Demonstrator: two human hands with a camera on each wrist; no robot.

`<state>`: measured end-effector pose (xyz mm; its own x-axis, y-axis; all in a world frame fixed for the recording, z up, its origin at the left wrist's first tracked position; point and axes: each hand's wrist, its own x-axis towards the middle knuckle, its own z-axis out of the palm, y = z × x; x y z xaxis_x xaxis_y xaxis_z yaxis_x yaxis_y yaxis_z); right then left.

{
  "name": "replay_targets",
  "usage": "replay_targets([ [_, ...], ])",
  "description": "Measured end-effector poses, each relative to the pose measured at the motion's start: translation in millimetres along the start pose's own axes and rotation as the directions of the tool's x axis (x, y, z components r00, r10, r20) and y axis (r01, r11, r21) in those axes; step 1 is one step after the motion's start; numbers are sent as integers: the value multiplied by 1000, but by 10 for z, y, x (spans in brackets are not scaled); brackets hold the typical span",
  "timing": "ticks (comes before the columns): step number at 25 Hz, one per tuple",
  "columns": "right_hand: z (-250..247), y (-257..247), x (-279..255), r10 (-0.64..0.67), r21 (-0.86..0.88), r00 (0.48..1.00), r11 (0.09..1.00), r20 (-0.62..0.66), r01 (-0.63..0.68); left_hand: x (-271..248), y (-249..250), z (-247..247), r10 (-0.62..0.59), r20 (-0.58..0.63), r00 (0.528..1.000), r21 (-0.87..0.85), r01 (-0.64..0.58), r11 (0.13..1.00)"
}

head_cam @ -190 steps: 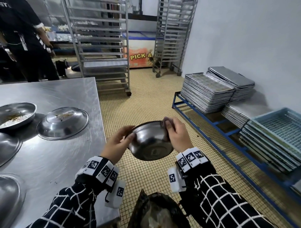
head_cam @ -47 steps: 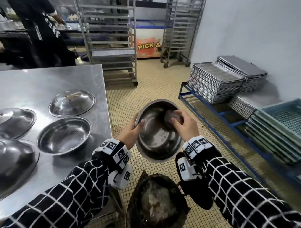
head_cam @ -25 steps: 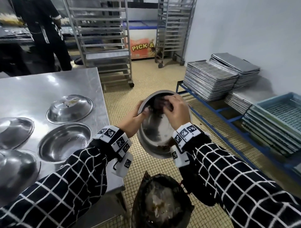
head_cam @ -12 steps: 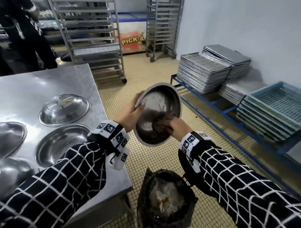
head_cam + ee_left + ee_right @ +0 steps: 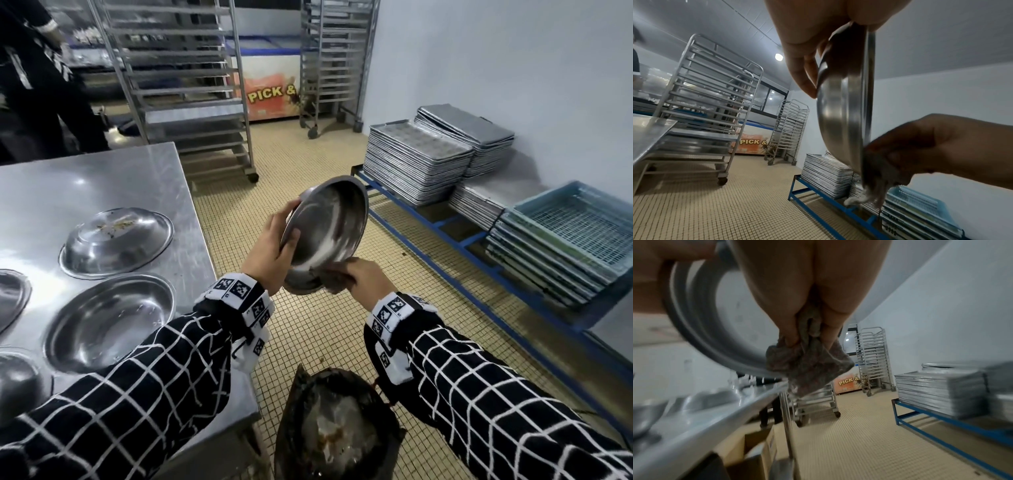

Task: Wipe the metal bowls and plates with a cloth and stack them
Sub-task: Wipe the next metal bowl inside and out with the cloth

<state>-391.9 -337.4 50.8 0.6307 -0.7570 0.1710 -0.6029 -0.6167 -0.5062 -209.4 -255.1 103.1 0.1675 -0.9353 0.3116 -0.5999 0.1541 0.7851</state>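
Bowl (image 5: 325,236) is tipped up on its edge now, over the bin (image 5: 337,428). A moment ago the cloth (image 5: 807,365) rubbed deep inside it; now the cloth has slid down to the low rim, so the inside looks about done. The left hand (image 5: 270,253) grips the bowl's left rim, thumb inside. The right hand (image 5: 366,282) is just under the bowl, pinching the bunched cloth. More bowls wait on the bench (image 5: 102,178), not stacked yet.
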Motion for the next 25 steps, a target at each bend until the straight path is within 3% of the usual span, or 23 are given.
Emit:
replay_targets([
  [1,-59,-6,36,16,52,988,999,-151,-8,20,10,-1,-15,6,1000,-56,15,998],
  [3,-237,-48,196,123,219,883,976,-454,-23,55,43,-15,-63,14,998,-163,65,984],
  [4,-349,-95,290,183,309,833,951,-522,-16,66,65,-17,-99,14,995,-196,100,976],
  [6,-496,-142,456,181,326,819,945,-545,7,87,111,-15,-165,21,986,-245,165,956],
  [7,-518,-124,514,120,240,851,971,-511,7,100,139,-15,-181,33,983,-272,183,945],
  [9,-498,-4,538,-22,23,947,999,-321,31,122,225,-17,-186,12,982,-341,179,923],
  [11,-413,125,465,-108,-2,979,994,-175,110,150,295,-33,-194,-29,980,-412,165,896],
  [16,-221,151,335,-272,233,962,937,12,262,149,350,18,-96,-75,993,-247,74,966],
  [21,-249,224,363,-198,-8,940,978,277,208,154,255,122,-66,-90,994,-50,62,997],
  [25,-329,355,221,-194,28,968,981,162,192,207,227,131,-164,-126,978,-93,153,984],
])
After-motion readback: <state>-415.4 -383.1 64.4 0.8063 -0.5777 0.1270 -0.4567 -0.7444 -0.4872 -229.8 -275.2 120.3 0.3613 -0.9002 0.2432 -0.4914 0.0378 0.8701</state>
